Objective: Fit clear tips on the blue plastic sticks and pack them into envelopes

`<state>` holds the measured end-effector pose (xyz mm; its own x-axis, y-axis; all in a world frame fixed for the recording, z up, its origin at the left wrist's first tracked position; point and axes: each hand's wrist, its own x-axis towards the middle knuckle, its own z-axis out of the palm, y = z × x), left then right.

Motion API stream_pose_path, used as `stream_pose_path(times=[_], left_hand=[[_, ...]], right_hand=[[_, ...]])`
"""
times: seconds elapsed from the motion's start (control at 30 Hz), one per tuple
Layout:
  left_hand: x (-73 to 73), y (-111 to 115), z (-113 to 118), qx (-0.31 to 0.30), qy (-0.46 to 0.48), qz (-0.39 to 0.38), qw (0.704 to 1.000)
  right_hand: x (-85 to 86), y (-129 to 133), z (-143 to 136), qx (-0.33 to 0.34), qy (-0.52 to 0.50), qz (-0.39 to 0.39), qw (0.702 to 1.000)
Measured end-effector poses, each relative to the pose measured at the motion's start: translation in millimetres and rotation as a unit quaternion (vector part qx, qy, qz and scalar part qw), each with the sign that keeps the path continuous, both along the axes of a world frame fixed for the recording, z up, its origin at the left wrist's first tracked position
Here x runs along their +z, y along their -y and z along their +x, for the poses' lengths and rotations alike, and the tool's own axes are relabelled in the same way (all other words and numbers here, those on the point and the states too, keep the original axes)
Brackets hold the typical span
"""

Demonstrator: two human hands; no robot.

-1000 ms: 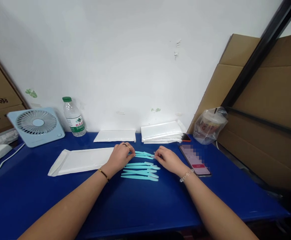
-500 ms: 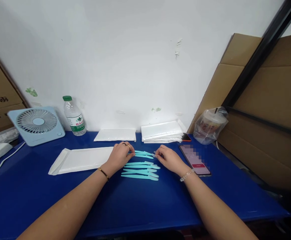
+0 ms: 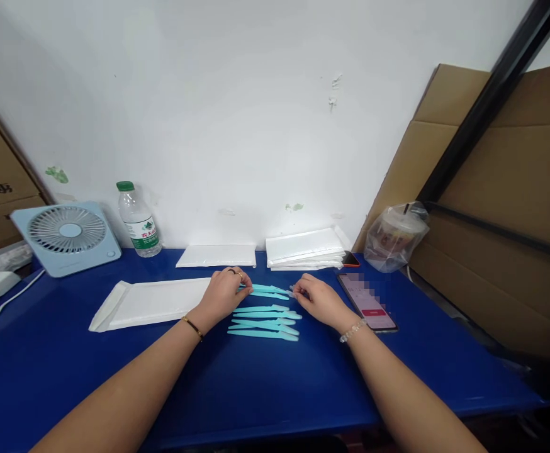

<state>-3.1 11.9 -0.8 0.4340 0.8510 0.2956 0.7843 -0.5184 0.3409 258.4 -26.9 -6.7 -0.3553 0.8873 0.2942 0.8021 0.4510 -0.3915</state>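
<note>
Several light-blue eyebrow razors [image 3: 262,325] lie side by side on the blue table, their handles to the left and pale blade ends to the right. At the far end of the row, my left hand [image 3: 228,290] pinches the handle end of an eyebrow razor [image 3: 265,287]. My right hand [image 3: 316,297] has its fingertips closed at that razor's blade end, around a small clear piece that I cannot make out fully. Another razor lies just below it. Under my left wrist's far side rests a long white padded envelope [image 3: 155,302], partly covered by the hand.
White packets [image 3: 306,248] are stacked by the wall, beside another white packet [image 3: 216,255]. A phone [image 3: 367,302] lies right of my right hand. Behind stand a blue fan [image 3: 70,236], a water bottle [image 3: 139,220] and a bagged cup [image 3: 395,236]. Cardboard [image 3: 515,220] borders the right side.
Both hands stay in nearly the same place and pose. The whole view has shifted very slightly; the razors and other things keep their arrangement.
</note>
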Motion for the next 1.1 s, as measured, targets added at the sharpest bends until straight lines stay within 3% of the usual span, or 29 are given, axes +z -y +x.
stream_pose_path(times=[0.2, 0.43, 0.67, 0.83, 1.1], left_hand=[[3.4, 5, 6, -0.014, -0.005, -0.01, 1.0], [5.0, 15, 11, -0.059, -0.026, -0.028, 0.998], [-2.0, 1, 1, -0.022, -0.038, -0.017, 0.999], [-7.1, -5, -2, -0.019, -0.062, -0.005, 0.998], [-7.4, -6, -1, -0.028, -0.098, 0.017, 0.995]], right_hand=[[-1.0, 1, -6, 0.012, -0.012, -0.01, 1.0], [-0.3, 3, -6, 0.073, 0.002, -0.046, 0.996], [-3.7, -10, 11, -0.053, -0.007, -0.009, 0.999], [-11.6, -15, 6, -0.074, 0.02, -0.026, 0.997], [-19.2, -19, 13, -0.074, -0.041, -0.079, 0.993]])
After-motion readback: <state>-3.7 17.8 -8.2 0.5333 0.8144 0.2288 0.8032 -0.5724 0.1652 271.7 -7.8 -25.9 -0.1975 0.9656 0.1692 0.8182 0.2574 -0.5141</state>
